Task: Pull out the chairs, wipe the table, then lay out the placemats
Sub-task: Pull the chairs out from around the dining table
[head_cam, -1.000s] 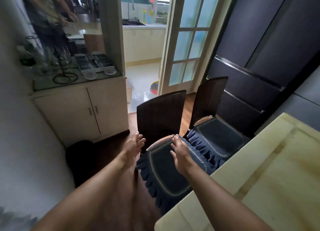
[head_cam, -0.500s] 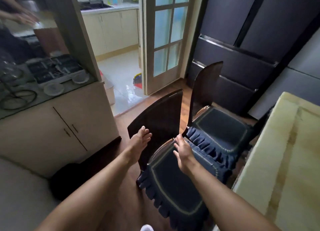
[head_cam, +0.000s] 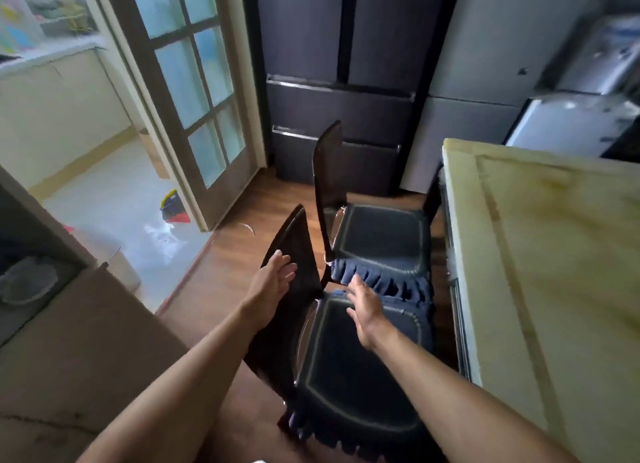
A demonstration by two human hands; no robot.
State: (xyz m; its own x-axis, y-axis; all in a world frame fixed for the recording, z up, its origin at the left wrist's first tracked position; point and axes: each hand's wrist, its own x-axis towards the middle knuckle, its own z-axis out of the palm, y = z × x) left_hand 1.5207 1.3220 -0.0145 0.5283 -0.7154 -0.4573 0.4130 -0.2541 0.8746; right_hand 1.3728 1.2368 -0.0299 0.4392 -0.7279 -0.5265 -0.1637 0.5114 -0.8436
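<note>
- left hand [head_cam: 273, 284] lies flat, fingers straight, against the near chair [head_cam: 277, 351] on its dark backrest [head_cam: 298, 254]
- right hand [head_cam: 365, 308] is spread wide over its blue seat cushion [head_cam: 349, 376], gripping nothing
- far chair [head_cam: 379, 240] stands right next to it, both close along the bench [head_cam: 554, 289] edge

Two chairs stand side by side along the left edge of the table [head_cam: 554, 261], their backrests on the side away from it. The near chair [head_cam: 349, 369] sits just in front of the far chair [head_cam: 379, 240], seat edges close together. The left hand [head_cam: 273, 284] lies flat on the outer face of the near chair's backrest; the right hand [head_cam: 363, 306] is over the far end of its seat. Behind the far chair stands a fridge [head_cam: 336, 109], with a glass-paned door [head_cam: 194, 91] to its left. A cabinet [head_cam: 86, 341] is left of the near chair.
</note>
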